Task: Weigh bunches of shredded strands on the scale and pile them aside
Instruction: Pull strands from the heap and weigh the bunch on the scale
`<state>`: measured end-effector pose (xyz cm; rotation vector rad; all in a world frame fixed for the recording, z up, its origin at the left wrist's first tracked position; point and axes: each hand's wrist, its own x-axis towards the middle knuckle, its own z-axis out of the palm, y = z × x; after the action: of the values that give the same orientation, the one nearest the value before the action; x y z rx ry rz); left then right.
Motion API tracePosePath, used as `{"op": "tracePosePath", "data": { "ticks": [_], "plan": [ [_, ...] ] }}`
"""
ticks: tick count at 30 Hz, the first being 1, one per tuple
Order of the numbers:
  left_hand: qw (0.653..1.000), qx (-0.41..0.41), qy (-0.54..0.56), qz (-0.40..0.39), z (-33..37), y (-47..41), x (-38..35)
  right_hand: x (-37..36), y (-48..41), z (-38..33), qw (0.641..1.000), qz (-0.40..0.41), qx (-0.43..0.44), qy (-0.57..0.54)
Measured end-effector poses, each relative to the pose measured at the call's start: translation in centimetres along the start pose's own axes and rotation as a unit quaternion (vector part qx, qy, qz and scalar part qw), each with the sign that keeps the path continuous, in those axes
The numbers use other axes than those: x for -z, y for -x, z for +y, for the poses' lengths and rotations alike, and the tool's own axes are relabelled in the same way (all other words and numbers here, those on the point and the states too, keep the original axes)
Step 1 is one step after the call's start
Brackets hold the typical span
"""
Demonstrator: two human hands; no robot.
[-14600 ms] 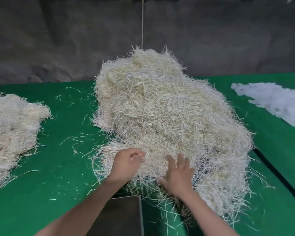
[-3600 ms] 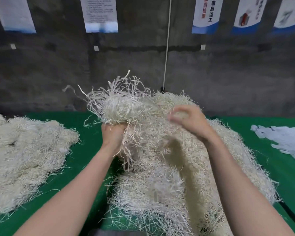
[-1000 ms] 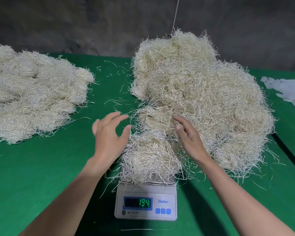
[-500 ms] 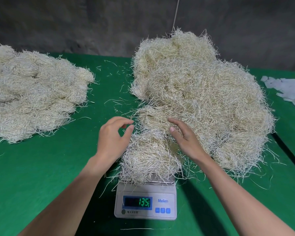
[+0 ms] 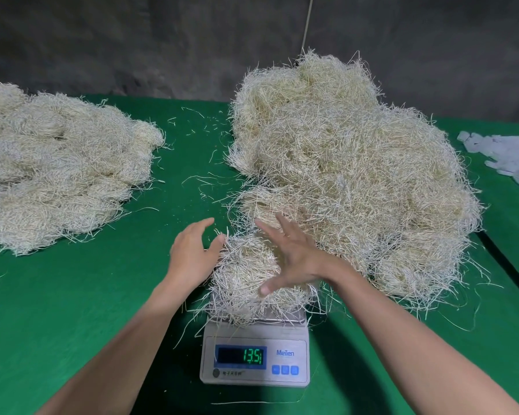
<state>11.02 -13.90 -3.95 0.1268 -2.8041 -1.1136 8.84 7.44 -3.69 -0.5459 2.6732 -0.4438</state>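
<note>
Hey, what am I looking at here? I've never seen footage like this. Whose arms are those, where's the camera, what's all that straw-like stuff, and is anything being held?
There is no machine here: a person works with bare hands, and the single camera sits on their head, looking forward and down. That is why two forearms reach in from the bottom. On the green table cover stands a small digital scale with green digits lit, and a bunch of pale shredded strands lies on its pan. Behind it is a big loose heap; another pile lies to the left, white scraps far right. The left hand and right hand are both open by the bunch, holding nothing.
</note>
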Motion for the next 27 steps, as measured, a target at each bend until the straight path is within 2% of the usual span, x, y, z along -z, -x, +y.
{"op": "tracePosePath", "data": {
  "ticks": [2,4,7,10,13,15,18,20,22,23,24,25,27],
  "plan": [
    [0.996,0.054,0.03,-0.057,-1.0,-0.1,-0.4,-1.0,-0.7,-0.3,0.998,-0.045,-0.015,0.035],
    [0.976,0.127,0.124,-0.126,-2.1,0.2,-0.6,-2.1,-1.0,-0.2,0.998,-0.042,-0.033,0.043],
    [0.944,0.188,0.203,-0.181,-3.7,1.1,-1.0,-3.3,-0.7,0.4,0.998,0.042,-0.049,-0.006],
    [0.929,0.165,0.295,-0.15,-3.5,1.3,-1.3,-2.4,-0.5,-0.2,0.979,0.138,-0.06,-0.134],
    [0.855,0.155,0.486,-0.09,-1.5,0.8,-1.2,-0.3,-0.6,-1.5,0.92,0.206,-0.066,-0.327],
    [0.812,0.159,0.555,-0.087,-0.4,-0.1,-1.3,1.2,-0.3,-2.1,0.89,0.207,-0.082,-0.398],
    [0.737,0.185,0.63,-0.163,1.5,-1.1,-1.3,3.1,0.4,-2.3,0.849,0.144,-0.103,-0.497],
    [0.716,0.155,0.635,-0.247,2.9,-1.6,-0.9,3.8,0.8,-2.3,0.852,0.089,-0.075,-0.511],
    [0.71,0.122,0.629,-0.291,4.8,-2.1,-0.7,4.2,0.8,-2.5,0.868,0.047,-0.055,-0.491],
    [0.728,0.125,0.614,-0.277,5.7,-2.4,-0.8,4.2,0.4,-2.4,0.874,0.047,-0.059,-0.48],
    [0.763,0.133,0.584,-0.244,6.6,-2.8,-1.0,4.3,-0.1,-2.4,0.879,0.059,-0.066,-0.468],
    [0.797,0.143,0.553,-0.196,7.4,-3.2,-1.3,4.4,-0.7,-2.3,0.882,0.091,-0.077,-0.456],
    [0.827,0.169,0.526,-0.109,8.3,-4.2,-1.8,5.2,-0.8,-2.3,0.871,0.228,-0.066,-0.43]
  ]
}}
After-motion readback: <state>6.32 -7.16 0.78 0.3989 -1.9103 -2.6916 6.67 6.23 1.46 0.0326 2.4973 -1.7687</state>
